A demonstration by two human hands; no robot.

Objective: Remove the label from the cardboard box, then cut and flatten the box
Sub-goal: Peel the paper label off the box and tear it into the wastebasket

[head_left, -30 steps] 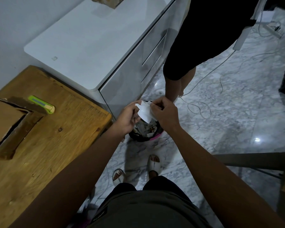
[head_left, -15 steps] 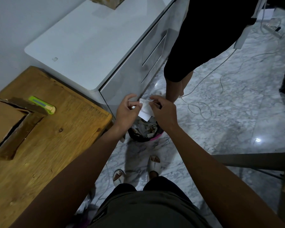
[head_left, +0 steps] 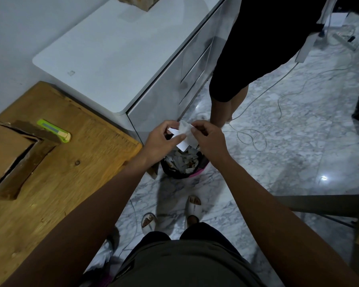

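Note:
A white paper label (head_left: pixel 184 135) is held between both hands above a small black bin (head_left: pixel 182 164) on the floor. My left hand (head_left: pixel 161 139) pinches its left part with thumb and fingers. My right hand (head_left: pixel 210 139) pinches its right edge. The brown cardboard box (head_left: pixel 10 154) lies on the wooden table (head_left: pixel 66 183) at the left, one flap open. A green utility knife (head_left: pixel 54 130) lies on the table just behind the box.
A white cabinet (head_left: pixel 120 59) stands behind the table. Another person's legs (head_left: pixel 222 108) stand right behind the bin. White cables (head_left: pixel 255 133) trail over the marble floor. A dark bar (head_left: pixel 319 206) crosses at the right. The bin holds paper scraps.
Both hands have kept working the label over the bin; the paper has shifted between the fingers and the left thumb now lies across it.

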